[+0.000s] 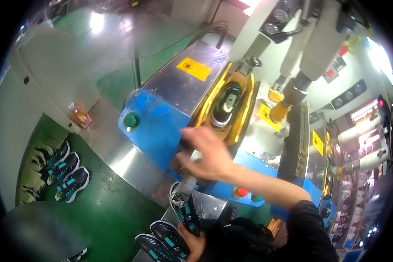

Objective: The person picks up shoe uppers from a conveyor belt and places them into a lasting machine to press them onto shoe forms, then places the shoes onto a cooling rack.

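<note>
Glossy green floor; left hand gripping curved black shoe; right hand blurred, cannot tell grip.

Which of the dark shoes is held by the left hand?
The dark shoe nearest below the right hand in the picture; the left hand grips only this one.

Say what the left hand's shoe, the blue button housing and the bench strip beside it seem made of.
Held shoe: perhaps synthetic or fabric, from its dark upper with teal strips; finish unclear.
Blue housing: likely painted metal, its solid colour scuffed in patches.
Bench strip: bare metal, probably steel, smooth, from its grey sheen and bright glare.
</note>
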